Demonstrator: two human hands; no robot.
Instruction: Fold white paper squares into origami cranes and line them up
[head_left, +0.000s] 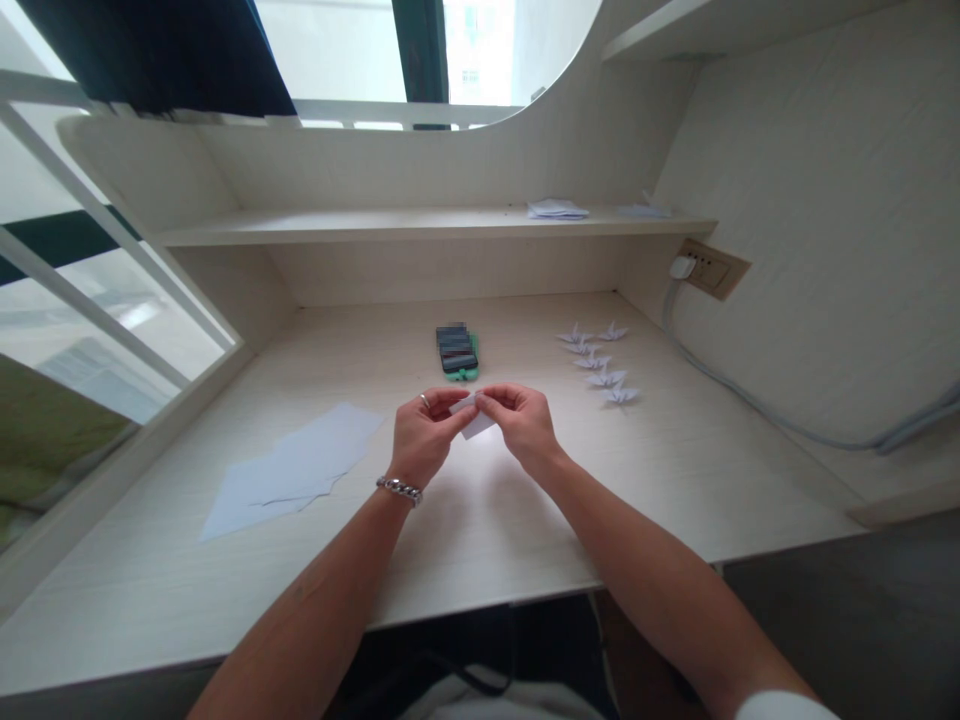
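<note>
A small folded piece of white paper (477, 426) is pinched between both hands above the middle of the desk. My left hand (425, 430), with a ring and a chain bracelet at the wrist, is closed on its left corner. Thumb and fingers of my right hand (520, 420) press together on its upper right edge. Parts of the paper are hidden behind the fingers. Several folded white paper cranes (606, 379) stand in a loose group to the right, beyond my right hand. Flat white sheets of paper (300, 460) lie overlapping to the left.
Just behind my hands lies a dark phone-like device (457, 350) with a green edge. A stack of white paper (556, 209) rests on the shelf (420, 226) at the back. On the right wall, a grey cable (720, 375) runs from a socket (714, 268).
</note>
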